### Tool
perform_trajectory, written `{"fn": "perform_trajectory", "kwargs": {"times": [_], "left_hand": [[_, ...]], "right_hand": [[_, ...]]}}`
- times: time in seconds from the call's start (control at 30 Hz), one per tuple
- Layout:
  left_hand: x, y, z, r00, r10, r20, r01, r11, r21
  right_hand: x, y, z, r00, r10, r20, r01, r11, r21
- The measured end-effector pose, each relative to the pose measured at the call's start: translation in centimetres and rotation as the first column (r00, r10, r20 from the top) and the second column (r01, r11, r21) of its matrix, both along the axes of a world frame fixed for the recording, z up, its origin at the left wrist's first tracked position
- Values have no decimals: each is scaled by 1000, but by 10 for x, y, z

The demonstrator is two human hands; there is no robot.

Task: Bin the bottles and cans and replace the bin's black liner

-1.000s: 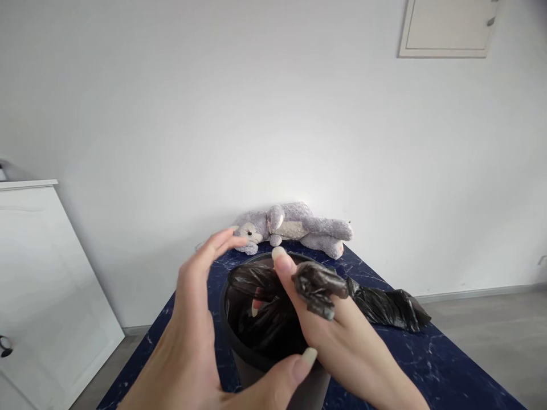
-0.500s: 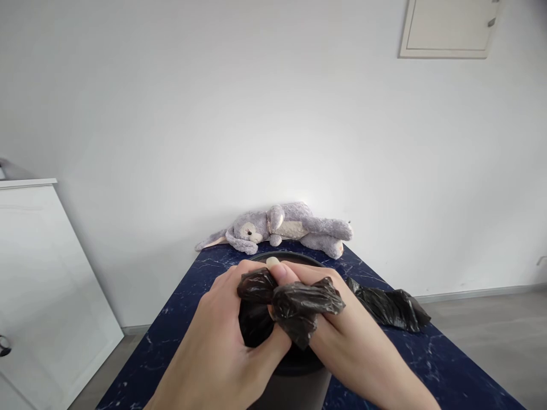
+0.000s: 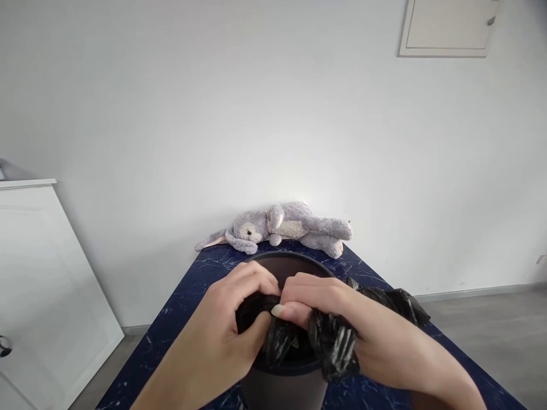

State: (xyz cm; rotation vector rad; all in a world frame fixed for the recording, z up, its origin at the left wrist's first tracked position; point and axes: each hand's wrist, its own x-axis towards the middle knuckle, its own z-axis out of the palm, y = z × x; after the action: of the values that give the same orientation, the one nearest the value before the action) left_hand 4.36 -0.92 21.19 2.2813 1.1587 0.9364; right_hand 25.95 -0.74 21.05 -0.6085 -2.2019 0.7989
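Your left hand (image 3: 222, 327) was found over the near edge of the table (image 3: 188, 290), well to the right of the white cabinet (image 3: 43, 273) that stood on the floor beyond the table's left edge. Its fingers were curled tight, clamped on the black bin bag (image 3: 277, 339), with the thumb pressed against the crumpled plastic.

That bag was gathered at the mouth of the dark round bin (image 3: 282, 390), which stood at the middle of the table's near edge; how far the bag reached down inside could not be told. Behind the bin, along the far edge against the wall, a grey plush toy (image 3: 290, 228) lay on its side.

Your right hand (image 3: 342, 316) met the left over the bin, knuckles touching. It was likewise closed on the same bag, and a bunch of the plastic hung from under its fingers on the bin's right side.

Just past that hand, near the right edge of the table, a second black bag (image 3: 397, 304) lay crumpled. High on the wall at the upper right, a white panel (image 3: 447, 28) was noted.
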Motion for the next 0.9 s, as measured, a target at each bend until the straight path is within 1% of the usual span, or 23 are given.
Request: {"fn": "perform_trajectory", "kwargs": {"times": [0.07,0.13,0.23,0.33,0.5,0.6,0.67,0.73,0.8,0.87,0.9], "left_hand": [[-3,1,0,998,53,-34,-55,998,-40],[-5,2,-1,993,95,-68,-99,993,-64],[-4,4,-4,988,138,-76,-140,990,-31],[-2,7,-7,986,153,-66,-154,988,-7],[-2,7,-6,993,103,-49,-104,994,-20],[-3,6,-7,994,61,-87,-63,998,-21],[-5,5,-8,991,41,-124,-40,999,15],[-7,4,-9,987,32,-158,-24,998,52],[-9,2,-9,983,35,-179,-22,997,70],[-10,1,-9,983,38,-181,-26,998,65],[-10,0,-8,983,30,-179,-21,998,53]], "right_hand": [[-1,-1,-3,992,-90,83,84,994,77],[-3,0,-6,970,-200,136,180,972,151],[-6,5,-10,920,-343,191,290,922,259],[-10,11,-12,887,-427,177,343,865,367],[-16,15,-11,876,-471,103,382,808,447],[-17,18,-12,881,-471,46,393,782,484],[-17,21,-15,884,-467,-1,404,765,501],[-16,25,-19,874,-481,-74,447,733,512],[-15,29,-22,850,-502,-158,504,688,522],[-14,31,-24,832,-508,-224,542,654,528],[-14,32,-25,827,-503,-249,552,647,527]]}}
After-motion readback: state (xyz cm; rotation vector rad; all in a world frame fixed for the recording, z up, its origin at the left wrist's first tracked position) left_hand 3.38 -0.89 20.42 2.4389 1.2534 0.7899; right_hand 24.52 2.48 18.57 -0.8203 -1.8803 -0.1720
